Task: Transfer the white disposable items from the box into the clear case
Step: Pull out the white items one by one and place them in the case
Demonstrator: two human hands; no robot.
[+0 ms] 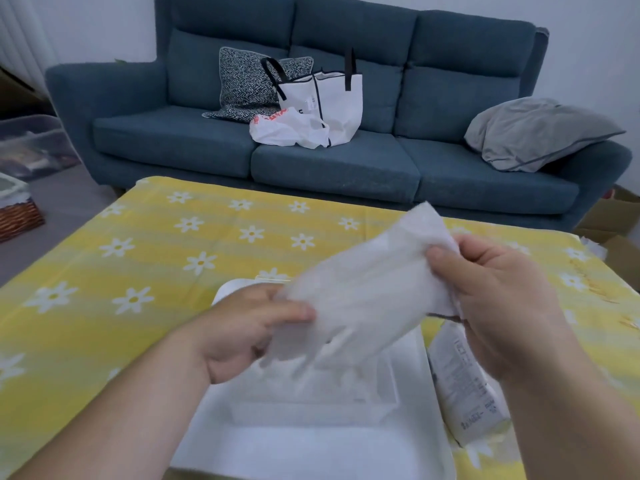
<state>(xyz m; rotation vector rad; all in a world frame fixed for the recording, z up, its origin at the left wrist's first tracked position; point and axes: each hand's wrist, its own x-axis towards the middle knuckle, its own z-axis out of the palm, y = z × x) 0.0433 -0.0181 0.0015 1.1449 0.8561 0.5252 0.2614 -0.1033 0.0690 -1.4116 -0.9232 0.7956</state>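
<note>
White bundle: held slantwise in the air by 2 hands, just above the clear case. Pinched at the low end by the left hand, thumb on top; clamped at the high end in the curled fingers of the right hand.

Judged best levelled first, squared to the case walls, then lowered flat with both ends let go together, so nothing fanned out.

Case stood on a white tray; looked partly filled with something pale, too blurred to name. Box lay on its side just right of the tray, on the yellow cloth; contents hidden.
</note>
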